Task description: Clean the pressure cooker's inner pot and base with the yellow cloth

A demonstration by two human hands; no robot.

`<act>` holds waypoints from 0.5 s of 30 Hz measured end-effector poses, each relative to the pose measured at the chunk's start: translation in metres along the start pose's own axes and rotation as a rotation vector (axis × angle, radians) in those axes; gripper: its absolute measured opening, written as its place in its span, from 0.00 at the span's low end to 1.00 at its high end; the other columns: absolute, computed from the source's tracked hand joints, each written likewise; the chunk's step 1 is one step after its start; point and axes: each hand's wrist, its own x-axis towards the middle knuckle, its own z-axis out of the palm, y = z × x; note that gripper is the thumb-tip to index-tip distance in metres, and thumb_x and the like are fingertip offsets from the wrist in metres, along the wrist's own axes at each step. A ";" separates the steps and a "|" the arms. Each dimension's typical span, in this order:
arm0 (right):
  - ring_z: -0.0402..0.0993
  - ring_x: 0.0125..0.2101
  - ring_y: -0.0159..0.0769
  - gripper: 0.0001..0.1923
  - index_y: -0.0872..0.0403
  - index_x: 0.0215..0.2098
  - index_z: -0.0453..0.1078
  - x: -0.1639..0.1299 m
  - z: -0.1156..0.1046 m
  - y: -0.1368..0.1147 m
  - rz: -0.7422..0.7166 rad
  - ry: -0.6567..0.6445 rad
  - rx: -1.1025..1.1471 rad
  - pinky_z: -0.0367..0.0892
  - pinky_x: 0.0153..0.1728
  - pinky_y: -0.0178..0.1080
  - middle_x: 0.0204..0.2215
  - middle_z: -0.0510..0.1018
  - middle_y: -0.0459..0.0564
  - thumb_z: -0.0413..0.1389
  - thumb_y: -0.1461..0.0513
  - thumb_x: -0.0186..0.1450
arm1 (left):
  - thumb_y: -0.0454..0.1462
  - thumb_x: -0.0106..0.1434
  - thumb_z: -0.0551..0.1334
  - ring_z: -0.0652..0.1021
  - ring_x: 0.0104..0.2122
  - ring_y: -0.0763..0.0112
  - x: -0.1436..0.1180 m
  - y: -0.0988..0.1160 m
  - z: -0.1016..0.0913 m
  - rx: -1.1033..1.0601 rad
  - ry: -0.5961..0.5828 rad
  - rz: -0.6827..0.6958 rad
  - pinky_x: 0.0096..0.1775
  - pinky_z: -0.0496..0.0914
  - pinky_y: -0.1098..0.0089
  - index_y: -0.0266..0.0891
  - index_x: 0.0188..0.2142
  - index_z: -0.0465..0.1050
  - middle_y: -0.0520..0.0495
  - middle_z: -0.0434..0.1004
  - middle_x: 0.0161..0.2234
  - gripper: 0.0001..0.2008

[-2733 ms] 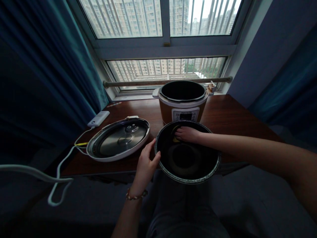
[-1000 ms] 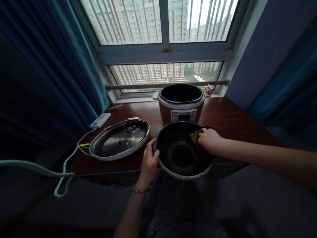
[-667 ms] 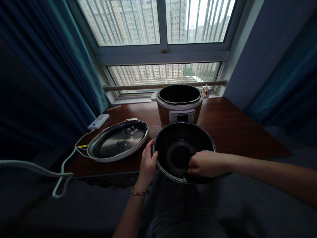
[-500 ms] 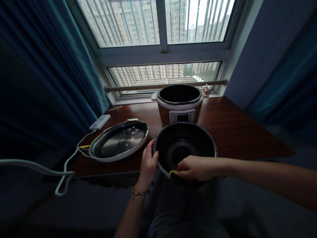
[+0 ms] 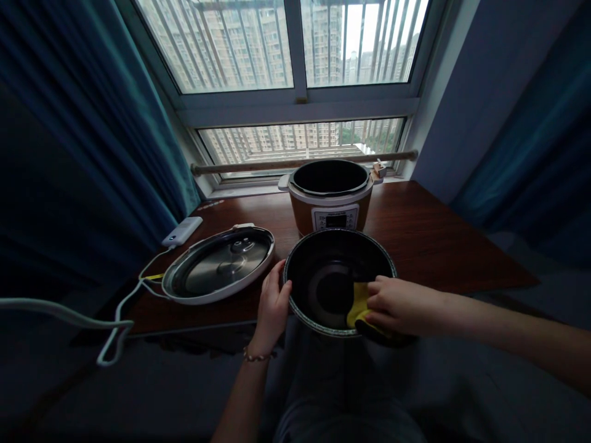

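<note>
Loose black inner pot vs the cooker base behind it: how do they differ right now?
The inner pot sits at the near table edge, tilted toward the camera; the cooker base stands upright near the window. The inner pot is held: left hand on its rim, right hand pressing a yellow cloth inside; the cooker base is untouched. The base has an orange shell and control panel; the pot is plain black. Both are round, open and dark inside.

One head-worn camera gives the only view, looking forward and steeply down from above the person's lap. It faces a barred window across a dark brown wooden desk [image 5: 429,240], whose near edge crosses the middle of the frame. The round black inner pot [image 5: 323,258] at that edge sits close below the lens; the orange electric cooker body [image 5: 330,209] stands at the far edge.
</note>
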 end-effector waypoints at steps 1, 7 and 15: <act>0.69 0.33 0.38 0.16 0.54 0.25 0.74 -0.005 0.001 0.010 0.020 0.052 -0.020 0.64 0.35 0.39 0.29 0.73 0.53 0.49 0.57 0.64 | 0.37 0.63 0.51 0.63 0.56 0.64 0.000 0.000 0.000 -0.001 -0.001 -0.001 0.57 0.55 0.59 0.41 0.55 0.58 0.44 0.62 0.55 0.20; 0.63 0.46 0.41 0.14 0.51 0.35 0.74 -0.019 0.016 0.066 0.127 0.444 0.024 0.63 0.47 0.45 0.45 0.69 0.53 0.47 0.56 0.65 | 0.38 0.62 0.51 0.62 0.57 0.62 0.001 -0.003 0.002 -0.029 0.010 -0.012 0.58 0.54 0.58 0.41 0.55 0.59 0.44 0.62 0.56 0.21; 0.63 0.47 0.41 0.13 0.55 0.31 0.74 0.026 0.015 0.093 0.092 0.562 0.055 0.62 0.49 0.43 0.46 0.68 0.55 0.48 0.61 0.65 | 0.40 0.62 0.52 0.61 0.57 0.62 0.001 -0.003 0.000 -0.076 -0.021 -0.010 0.59 0.53 0.58 0.40 0.56 0.58 0.43 0.61 0.57 0.22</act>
